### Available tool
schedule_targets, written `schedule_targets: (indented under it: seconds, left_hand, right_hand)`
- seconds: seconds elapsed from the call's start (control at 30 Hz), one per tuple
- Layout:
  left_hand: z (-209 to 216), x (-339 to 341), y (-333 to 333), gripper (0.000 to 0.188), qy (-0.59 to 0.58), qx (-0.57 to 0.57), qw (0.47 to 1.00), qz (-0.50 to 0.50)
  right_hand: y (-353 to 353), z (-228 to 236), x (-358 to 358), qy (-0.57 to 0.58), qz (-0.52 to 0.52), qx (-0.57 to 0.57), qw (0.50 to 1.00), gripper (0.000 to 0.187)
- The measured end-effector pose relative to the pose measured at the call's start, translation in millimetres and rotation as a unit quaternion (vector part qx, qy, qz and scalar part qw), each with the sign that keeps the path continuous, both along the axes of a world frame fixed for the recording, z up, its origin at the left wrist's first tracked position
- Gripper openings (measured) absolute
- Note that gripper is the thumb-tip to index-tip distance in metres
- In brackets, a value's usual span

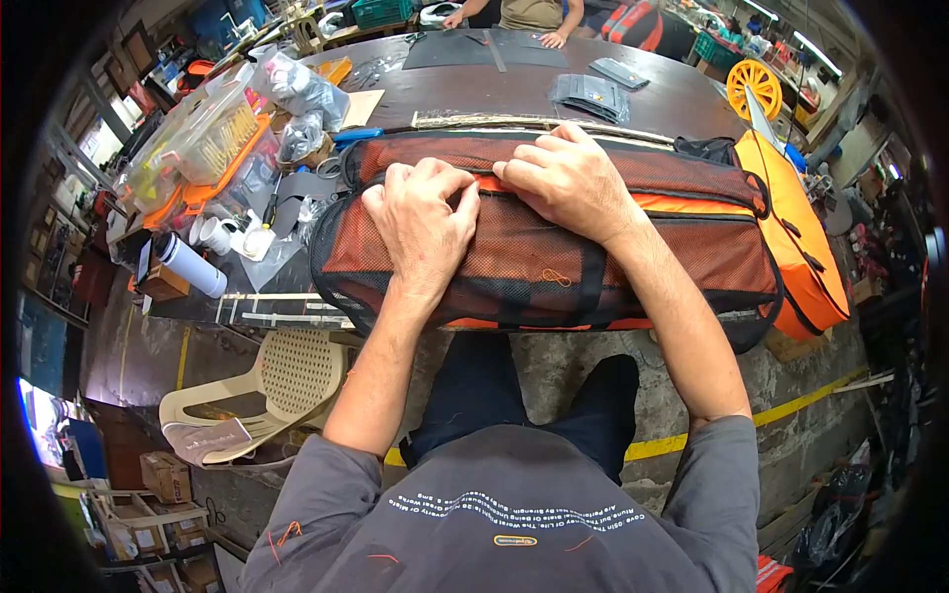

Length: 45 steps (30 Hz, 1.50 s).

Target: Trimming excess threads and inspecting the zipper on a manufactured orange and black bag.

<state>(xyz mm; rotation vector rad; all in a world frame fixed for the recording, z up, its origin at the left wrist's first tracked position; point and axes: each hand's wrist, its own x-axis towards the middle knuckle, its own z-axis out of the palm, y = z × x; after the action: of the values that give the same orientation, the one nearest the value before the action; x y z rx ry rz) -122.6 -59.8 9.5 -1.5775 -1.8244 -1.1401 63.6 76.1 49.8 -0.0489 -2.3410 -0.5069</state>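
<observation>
A long orange bag (534, 259) covered in black mesh with black edging lies across the table in front of me. My left hand (423, 222) rests on its upper side, fingers bent and pinched at the edge of a lengthwise opening. Close to its right, my right hand (571, 186) is closed with thumb and fingertips on the same edge. Bright orange cloth (682, 206) shows along this opening, to the right of my hands. What exactly lies between my fingertips is hidden. A small loop of orange thread (556, 278) sits on the mesh below my right hand.
Plastic organizer boxes (213, 138), a white bottle (193, 265) and a mug (215, 234) crowd the left side. A beige chair (301, 371) stands below. Dark flat packs (590, 96) lie beyond the bag. Across the table (445, 84), another person's hand (554, 40) rests by dark sheets.
</observation>
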Motion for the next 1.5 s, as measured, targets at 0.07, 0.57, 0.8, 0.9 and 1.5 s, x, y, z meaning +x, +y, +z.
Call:
schedule_targets:
  seconds: [0.07, 0.57, 0.8, 0.9, 1.5]
  left_hand:
    - [0, 0, 1, 0.01, -0.005, 0.001, 1.0, -0.007]
    - [3, -2, -2, 0.014, -0.026, -0.017, 1.0, 0.006]
    - [15, -8, -5, 0.017, -0.011, -0.027, 0.999, -0.031]
    - [16, -7, -2, 0.014, 0.013, -0.021, 0.999, -0.042]
    - [20, -10, 1, 0.009, 0.044, -0.009, 0.998, -0.043]
  right_hand:
    - [-1, 0, -1, -0.006, -0.012, 0.004, 1.0, 0.008]
    - [-7, -3, -1, 0.034, -0.006, -0.069, 0.997, 0.018]
    - [-23, -11, 17, 0.129, -0.032, -0.3, 0.945, 0.03]
    - [-28, -14, 20, 0.138, -0.039, -0.328, 0.934, 0.027]
    - [-51, -12, -7, 0.159, -0.085, -0.332, 0.926, 0.024]
